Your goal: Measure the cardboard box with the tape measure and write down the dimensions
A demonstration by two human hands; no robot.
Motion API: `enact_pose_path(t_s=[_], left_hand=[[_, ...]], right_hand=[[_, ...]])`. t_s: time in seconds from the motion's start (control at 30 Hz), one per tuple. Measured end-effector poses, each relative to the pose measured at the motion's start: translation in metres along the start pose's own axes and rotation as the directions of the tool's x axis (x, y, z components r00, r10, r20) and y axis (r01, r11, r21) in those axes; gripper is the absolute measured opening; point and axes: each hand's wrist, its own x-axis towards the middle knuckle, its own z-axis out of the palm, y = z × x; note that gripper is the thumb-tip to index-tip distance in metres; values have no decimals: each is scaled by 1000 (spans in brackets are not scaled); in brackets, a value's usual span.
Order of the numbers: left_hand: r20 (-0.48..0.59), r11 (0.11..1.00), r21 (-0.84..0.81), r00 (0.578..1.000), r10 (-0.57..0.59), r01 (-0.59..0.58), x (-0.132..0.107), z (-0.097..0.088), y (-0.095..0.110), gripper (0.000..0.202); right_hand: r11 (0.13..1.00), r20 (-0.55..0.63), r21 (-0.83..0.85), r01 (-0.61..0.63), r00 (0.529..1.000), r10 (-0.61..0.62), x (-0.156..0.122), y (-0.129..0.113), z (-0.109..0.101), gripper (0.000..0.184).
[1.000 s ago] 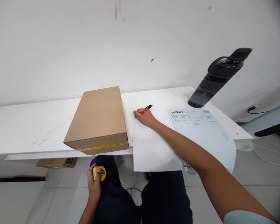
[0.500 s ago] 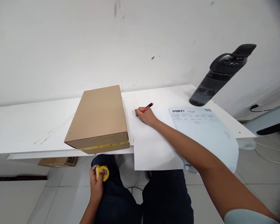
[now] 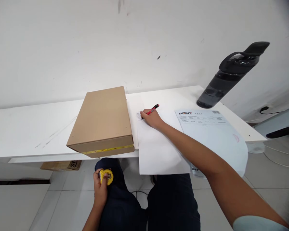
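My right hand (image 3: pixel 152 118) is closed around a red and black pen (image 3: pixel 152 109), its lower end hidden by the fingers. It rests at the upper left of a white sheet of paper (image 3: pixel 159 157), beside small dark handwriting. Down by my left knee, my left hand (image 3: pixel 100 186) grips a yellow tape measure (image 3: pixel 107 177), thumb across its face. A closed brown cardboard box (image 3: pixel 102 118) lies left of the paper, with a yellow strip (image 3: pixel 108 149) along its near side.
Right of the paper lies a printed sheet headed PONY (image 3: pixel 214 141), overhanging the front edge. A dark bottle (image 3: pixel 223 80) stands behind it. The white table (image 3: pixel 33 128) backs onto a wall. Below it sits another carton (image 3: pixel 61 165).
The view has shifted very slightly. My right hand has barely moved at the writing, and the tape measure stays in my left hand.
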Motion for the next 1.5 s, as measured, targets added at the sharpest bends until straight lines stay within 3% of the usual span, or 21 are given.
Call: enact_pose_path(t_s=[0.3,0.5,0.7,0.77,0.83,0.9,0.93,1.0,1.07,1.13,1.2,1.23,1.3,1.33,1.4,1.5], left_hand=[[-2,999,40,1000,11,-11,1,0,-1,60],[-29,998,48,999,33,-32,2,-2,-4,63],[-71,994,-16,992,105,-107,-13,-5,-3,64],[-50,982,27,981,186,-185,-25,-6,0,59],[4,947,92,951,308,-307,-39,-7,8,49],[88,864,142,875,476,-484,-53,-7,25,39],[137,797,148,810,570,-586,-59,-7,37,36],[228,623,117,631,741,-774,-68,-10,66,37],[273,454,50,449,851,-890,-73,-13,98,43],[263,327,-20,311,913,-945,-77,-13,127,50],[210,264,-75,243,947,-962,-80,-6,149,60],[173,249,-95,230,958,-964,-80,1,157,65],[73,217,-86,211,975,-972,-81,22,171,72],[26,197,-62,196,980,-978,-80,33,177,71],[0,150,-6,150,989,-989,-77,50,189,63],[159,100,85,112,981,-991,-67,52,209,55]], right_hand=[[998,-1,-56,-1,1000,1,-1,1,-1,33],[968,-14,-250,39,999,-44,0,2,1,34],[801,100,-570,182,983,-152,-13,-19,2,22],[736,138,-651,189,982,-130,-17,-26,4,14],[689,143,-707,160,986,-82,-19,-33,8,19],[664,130,-739,117,991,-29,-20,-43,9,29],[660,123,-745,97,992,-7,-21,-50,8,33],[666,112,-743,74,994,15,-28,-66,1,39],[685,107,-725,78,994,0,-47,-84,-9,35],[786,149,-607,117,988,-33,-82,-101,-18,30],[962,291,-229,147,954,-77,-129,-114,-19,36],[992,408,-4,129,906,-116,-154,-119,-16,39],[954,570,296,41,794,-210,-199,-126,-4,60],[926,591,377,-14,774,-229,-217,-129,2,68],[896,503,440,-61,843,-190,-237,-134,13,64],[880,282,470,-67,956,-78,-234,-140,12,59]])
